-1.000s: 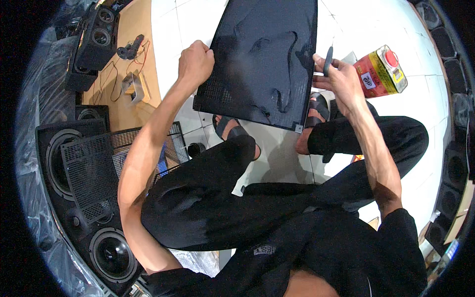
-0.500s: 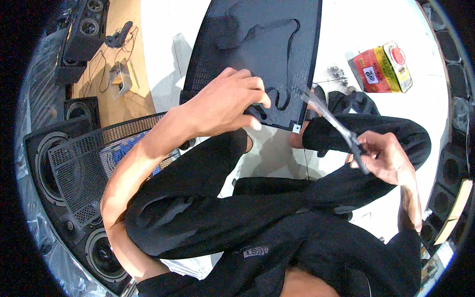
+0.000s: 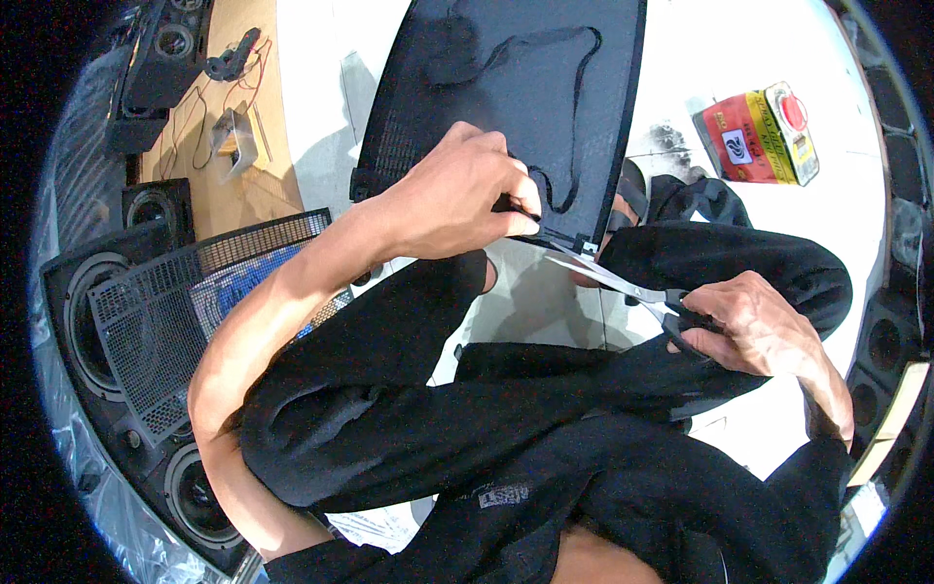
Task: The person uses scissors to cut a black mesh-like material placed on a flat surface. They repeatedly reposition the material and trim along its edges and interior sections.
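Observation:
A dark mesh panel [image 3: 530,117], which looks like a cloth-covered speaker grille, lies in front of me. A loose black strip [image 3: 584,83] curls across it. At the panel's near edge my left hand [image 3: 467,195] is closed, thumb and fingers pinching a bit of black cloth. My right hand [image 3: 749,321] holds scissors [image 3: 632,289] by their black handles. The blades are parted and point left, with their tips close to the pinched cloth, by the panel's near right corner. Whether they touch the cloth I cannot tell.
A red and yellow can [image 3: 759,136] stands on the white floor at the right. To the left are a perforated metal grille [image 3: 146,331] and speakers [image 3: 97,321]. A wooden board [image 3: 253,195] holds wires and a small clear box [image 3: 232,146]. My crossed legs sit below the panel.
The scissors have swung down and left to the panel's near edge, their blades now spread. My left hand has moved slightly right and closed on the cloth. The panel has shifted a little right.

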The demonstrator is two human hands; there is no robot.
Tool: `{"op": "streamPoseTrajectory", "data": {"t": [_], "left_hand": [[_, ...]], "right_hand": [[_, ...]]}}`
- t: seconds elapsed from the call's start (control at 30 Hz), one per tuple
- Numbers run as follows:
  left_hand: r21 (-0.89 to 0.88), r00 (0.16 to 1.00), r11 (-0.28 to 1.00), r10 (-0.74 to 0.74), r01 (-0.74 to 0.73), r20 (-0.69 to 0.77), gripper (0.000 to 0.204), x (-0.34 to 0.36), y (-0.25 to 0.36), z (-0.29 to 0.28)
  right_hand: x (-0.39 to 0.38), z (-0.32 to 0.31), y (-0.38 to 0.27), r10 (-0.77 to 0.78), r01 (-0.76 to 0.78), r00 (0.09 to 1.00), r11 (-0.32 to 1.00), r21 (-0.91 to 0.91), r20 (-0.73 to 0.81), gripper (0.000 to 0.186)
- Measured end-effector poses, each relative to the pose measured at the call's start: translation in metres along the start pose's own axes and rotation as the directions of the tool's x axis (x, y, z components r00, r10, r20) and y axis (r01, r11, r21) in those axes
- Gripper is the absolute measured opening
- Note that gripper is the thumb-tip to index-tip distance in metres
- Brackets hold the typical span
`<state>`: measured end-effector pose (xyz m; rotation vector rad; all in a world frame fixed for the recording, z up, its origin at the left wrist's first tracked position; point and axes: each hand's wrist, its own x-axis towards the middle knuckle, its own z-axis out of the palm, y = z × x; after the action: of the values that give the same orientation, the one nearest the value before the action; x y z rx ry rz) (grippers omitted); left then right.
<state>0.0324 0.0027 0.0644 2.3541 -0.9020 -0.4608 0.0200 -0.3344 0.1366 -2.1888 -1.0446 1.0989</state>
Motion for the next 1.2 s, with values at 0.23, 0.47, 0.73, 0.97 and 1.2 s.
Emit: {"op": "streamPoseTrajectory", "data": {"t": [0.23, 0.47, 0.73, 0.97, 1.2], "left_hand": [[-0.032, 0.999, 0.999, -0.043, 0.043, -0.022, 0.015, -0.003, -0.001, 0.001], [-0.045, 0.998, 0.997, -0.059, 0.058, -0.034, 0.016, -0.001, -0.001, 0.003], [-0.075, 0.998, 0.997, -0.024, 0.021, -0.05, 0.015, -0.007, -0.004, 0.006], [-0.064, 0.999, 0.998, -0.032, 0.029, -0.042, 0.015, -0.008, -0.003, 0.004], [-0.057, 0.999, 0.998, -0.031, 0.029, -0.037, 0.014, -0.009, -0.004, 0.004]], "right_hand": [[0.01, -0.004, -0.002, -0.002, 0.002, 0.997, 1.0, 0.003, 0.076, 0.021], [0.024, -0.018, -0.01, 0.073, -0.072, 0.982, 0.997, -0.012, 0.172, 0.021], [0.03, -0.024, -0.018, 0.119, -0.108, 0.969, 0.992, -0.061, 0.216, 0.023], [0.025, -0.031, -0.019, 0.143, -0.148, 0.967, 0.989, 0.008, 0.209, 0.024], [0.034, -0.023, -0.015, 0.088, -0.08, 0.977, 0.996, -0.048, 0.195, 0.029]]}}
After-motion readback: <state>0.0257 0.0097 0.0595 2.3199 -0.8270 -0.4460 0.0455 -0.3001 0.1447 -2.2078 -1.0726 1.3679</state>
